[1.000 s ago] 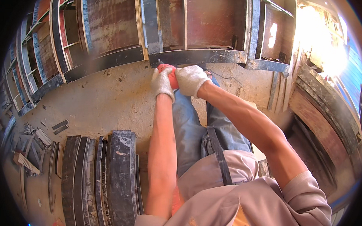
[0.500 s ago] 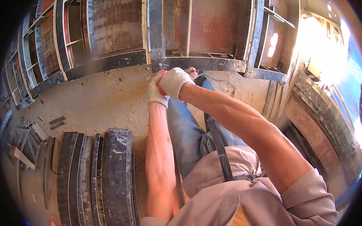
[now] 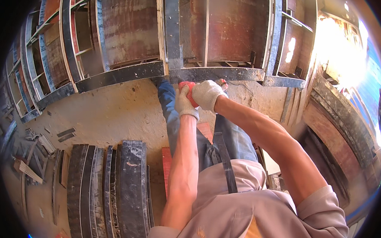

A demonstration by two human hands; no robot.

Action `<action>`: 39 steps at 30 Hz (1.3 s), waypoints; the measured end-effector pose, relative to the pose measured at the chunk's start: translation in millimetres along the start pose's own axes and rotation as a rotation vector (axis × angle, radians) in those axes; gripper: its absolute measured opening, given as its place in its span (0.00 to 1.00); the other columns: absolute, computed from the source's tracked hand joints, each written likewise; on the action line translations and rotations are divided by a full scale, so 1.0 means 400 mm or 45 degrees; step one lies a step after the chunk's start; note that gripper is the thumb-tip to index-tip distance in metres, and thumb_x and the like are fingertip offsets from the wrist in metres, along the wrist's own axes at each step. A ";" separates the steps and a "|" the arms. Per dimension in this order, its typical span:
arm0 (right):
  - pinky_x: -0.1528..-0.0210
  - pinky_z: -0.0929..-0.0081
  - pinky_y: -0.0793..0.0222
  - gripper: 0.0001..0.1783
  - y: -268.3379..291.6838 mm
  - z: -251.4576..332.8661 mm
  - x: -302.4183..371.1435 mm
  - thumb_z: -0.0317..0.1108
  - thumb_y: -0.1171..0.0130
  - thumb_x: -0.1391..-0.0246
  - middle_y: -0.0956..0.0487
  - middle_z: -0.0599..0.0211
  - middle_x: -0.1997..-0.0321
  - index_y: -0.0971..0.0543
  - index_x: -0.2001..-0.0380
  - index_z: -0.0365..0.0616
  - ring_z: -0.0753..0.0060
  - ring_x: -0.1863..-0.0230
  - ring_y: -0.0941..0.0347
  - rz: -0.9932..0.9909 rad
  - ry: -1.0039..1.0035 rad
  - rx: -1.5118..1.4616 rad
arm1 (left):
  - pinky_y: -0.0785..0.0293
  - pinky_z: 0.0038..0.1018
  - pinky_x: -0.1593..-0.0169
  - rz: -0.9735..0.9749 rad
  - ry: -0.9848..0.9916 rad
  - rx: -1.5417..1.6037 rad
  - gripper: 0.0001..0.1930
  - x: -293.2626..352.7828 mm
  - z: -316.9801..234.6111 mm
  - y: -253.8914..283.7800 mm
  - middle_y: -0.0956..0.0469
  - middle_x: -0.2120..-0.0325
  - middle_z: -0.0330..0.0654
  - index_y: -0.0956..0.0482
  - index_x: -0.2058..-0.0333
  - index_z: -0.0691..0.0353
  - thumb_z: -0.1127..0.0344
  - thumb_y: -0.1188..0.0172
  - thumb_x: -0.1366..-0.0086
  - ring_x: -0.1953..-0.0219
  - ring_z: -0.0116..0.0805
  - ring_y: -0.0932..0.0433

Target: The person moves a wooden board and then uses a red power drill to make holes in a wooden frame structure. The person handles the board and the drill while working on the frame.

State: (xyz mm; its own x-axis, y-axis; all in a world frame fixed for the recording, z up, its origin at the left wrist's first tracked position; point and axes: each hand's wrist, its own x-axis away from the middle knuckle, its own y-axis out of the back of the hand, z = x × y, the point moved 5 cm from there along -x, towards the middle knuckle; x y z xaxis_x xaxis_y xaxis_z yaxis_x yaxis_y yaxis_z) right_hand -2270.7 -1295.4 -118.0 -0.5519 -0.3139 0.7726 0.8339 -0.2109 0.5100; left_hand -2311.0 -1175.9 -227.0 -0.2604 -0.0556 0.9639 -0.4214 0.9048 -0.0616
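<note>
Gloved in pale knit, my left hand [image 3: 184, 104] and my right hand [image 3: 207, 95] are closed side by side on a red tool [image 3: 189, 85], probably a power tool. Its front end lies near the dark lower rail [image 3: 216, 72] of a large frame, but my gloves hide most of its body, so its exact kind and whether it touches the rail are unclear. Just right of my right glove, another small red part [image 3: 223, 84] shows, with a thin dark cord [image 3: 243, 86] trailing along the floor beyond it.
Framed panels [image 3: 130, 31] with reddish-brown sheets stand across the far side. Several dark planks [image 3: 131, 175] are stacked at lower left, near scattered offcuts [image 3: 36, 160]. Curved boards [image 3: 343, 118] lean on the right. A red board [image 3: 167, 166] lies beside my left forearm.
Both hands and the red tool have shifted right along the rail. My left leg has moved out to the left, and the red board between my legs has come into sight.
</note>
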 end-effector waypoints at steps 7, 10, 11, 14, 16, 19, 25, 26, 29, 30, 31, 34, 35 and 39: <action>0.64 0.60 0.21 0.08 0.104 0.058 -0.056 0.35 0.36 0.48 0.13 0.61 0.65 0.14 0.65 0.46 0.57 0.62 0.14 -0.092 -0.127 -0.025 | 0.18 0.41 0.51 0.195 0.465 -0.153 0.11 -0.067 -0.109 0.004 0.14 0.61 0.43 0.17 0.58 0.57 0.59 0.40 0.32 0.59 0.42 0.15; 0.63 0.60 0.20 0.10 0.089 0.041 -0.050 0.36 0.36 0.48 0.12 0.60 0.62 0.14 0.64 0.45 0.58 0.61 0.14 -0.104 -0.151 -0.057 | 0.19 0.39 0.50 0.213 0.399 -0.175 0.09 -0.103 -0.094 0.004 0.15 0.59 0.43 0.18 0.59 0.59 0.62 0.39 0.33 0.57 0.40 0.16; 0.63 0.60 0.20 0.10 0.072 0.032 -0.048 0.36 0.36 0.48 0.12 0.60 0.62 0.14 0.64 0.45 0.58 0.60 0.14 -0.128 -0.159 -0.058 | 0.19 0.38 0.51 0.209 0.344 -0.120 0.10 -0.106 -0.069 0.011 0.17 0.58 0.43 0.18 0.57 0.61 0.64 0.38 0.34 0.56 0.40 0.17; 0.63 0.58 0.21 0.09 0.032 0.053 -0.020 0.35 0.36 0.49 0.12 0.60 0.62 0.14 0.67 0.46 0.58 0.61 0.14 -0.053 -0.143 -0.014 | 0.20 0.39 0.49 0.239 0.203 -0.049 0.11 -0.031 -0.043 0.036 0.19 0.55 0.43 0.20 0.54 0.62 0.66 0.37 0.34 0.53 0.40 0.18; 0.64 0.56 0.22 0.08 0.012 0.100 -0.018 0.36 0.37 0.49 0.12 0.62 0.63 0.13 0.68 0.48 0.57 0.62 0.14 -0.119 -0.178 -0.021 | 0.21 0.40 0.46 0.226 0.188 -0.004 0.14 -0.019 -0.033 0.081 0.19 0.54 0.43 0.21 0.51 0.62 0.63 0.38 0.32 0.51 0.42 0.18; 0.65 0.55 0.23 0.09 -0.013 0.133 -0.081 0.36 0.38 0.49 0.12 0.61 0.64 0.12 0.67 0.49 0.56 0.63 0.15 -0.056 -0.094 -0.039 | 0.22 0.39 0.45 0.464 0.438 0.209 0.15 -0.006 -0.050 0.072 0.17 0.56 0.44 0.21 0.50 0.62 0.60 0.40 0.30 0.50 0.43 0.18; 0.56 0.60 0.20 0.12 0.098 0.001 -0.054 0.38 0.38 0.46 0.12 0.58 0.57 0.11 0.63 0.47 0.57 0.54 0.14 -0.068 -0.241 -0.164 | 0.19 0.42 0.52 0.245 0.554 -0.055 0.13 -0.033 -0.098 -0.059 0.15 0.62 0.45 0.18 0.57 0.62 0.58 0.43 0.29 0.58 0.44 0.16; 0.54 0.61 0.20 0.12 0.104 -0.004 -0.045 0.39 0.38 0.46 0.12 0.59 0.57 0.11 0.63 0.46 0.56 0.54 0.14 -0.079 -0.174 -0.093 | 0.18 0.42 0.52 0.183 0.572 -0.053 0.13 -0.040 -0.097 -0.088 0.15 0.62 0.45 0.19 0.57 0.62 0.58 0.43 0.29 0.59 0.44 0.16; 0.56 0.59 0.20 0.12 0.081 0.028 -0.051 0.38 0.38 0.47 0.12 0.58 0.58 0.11 0.64 0.48 0.56 0.56 0.14 -0.077 -0.184 -0.083 | 0.19 0.42 0.51 0.279 0.448 -0.035 0.13 -0.064 -0.083 -0.028 0.16 0.61 0.45 0.19 0.55 0.63 0.60 0.43 0.30 0.59 0.44 0.16; 0.59 0.59 0.21 0.11 0.082 0.055 -0.062 0.37 0.37 0.49 0.12 0.57 0.61 0.12 0.65 0.45 0.55 0.59 0.14 -0.087 -0.123 -0.061 | 0.19 0.43 0.48 0.391 0.393 0.024 0.15 -0.064 -0.092 -0.017 0.16 0.57 0.46 0.19 0.53 0.63 0.60 0.45 0.29 0.55 0.46 0.16; 0.61 0.58 0.21 0.10 0.090 0.081 -0.073 0.35 0.36 0.50 0.13 0.56 0.64 0.14 0.67 0.43 0.53 0.61 0.14 -0.098 -0.061 -0.039 | 0.20 0.43 0.46 0.396 0.414 0.070 0.15 -0.061 -0.090 0.004 0.16 0.55 0.47 0.20 0.52 0.63 0.60 0.46 0.29 0.53 0.47 0.16; 0.60 0.58 0.21 0.10 0.046 0.109 -0.138 0.37 0.37 0.49 0.12 0.57 0.64 0.12 0.68 0.44 0.53 0.60 0.14 -0.123 -0.090 -0.014 | 0.21 0.43 0.42 0.398 0.431 0.078 0.18 -0.036 -0.122 0.018 0.17 0.48 0.50 0.20 0.48 0.63 0.60 0.49 0.27 0.46 0.49 0.18; 0.60 0.58 0.21 0.11 0.042 0.101 -0.156 0.38 0.37 0.49 0.12 0.57 0.64 0.12 0.67 0.45 0.53 0.60 0.14 -0.138 -0.171 0.006 | 0.21 0.44 0.43 0.400 0.456 0.035 0.17 -0.037 -0.135 -0.009 0.17 0.49 0.50 0.20 0.48 0.63 0.60 0.49 0.28 0.47 0.49 0.18; 0.57 0.60 0.20 0.11 0.160 0.029 -0.102 0.38 0.36 0.47 0.12 0.60 0.60 0.10 0.65 0.48 0.57 0.57 0.14 -0.093 -0.150 -0.059 | 0.22 0.47 0.42 0.351 0.436 -0.173 0.18 -0.040 -0.168 -0.086 0.19 0.47 0.49 0.23 0.46 0.62 0.60 0.53 0.26 0.45 0.48 0.20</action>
State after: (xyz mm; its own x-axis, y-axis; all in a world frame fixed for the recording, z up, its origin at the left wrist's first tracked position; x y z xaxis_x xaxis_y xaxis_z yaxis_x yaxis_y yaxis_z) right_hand -2194.6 -1285.3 -112.4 -0.6044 -0.1857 0.7747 0.7891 -0.2729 0.5503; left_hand -2233.7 -1177.8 -222.9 -0.0354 0.3169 0.9478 -0.2530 0.9146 -0.3153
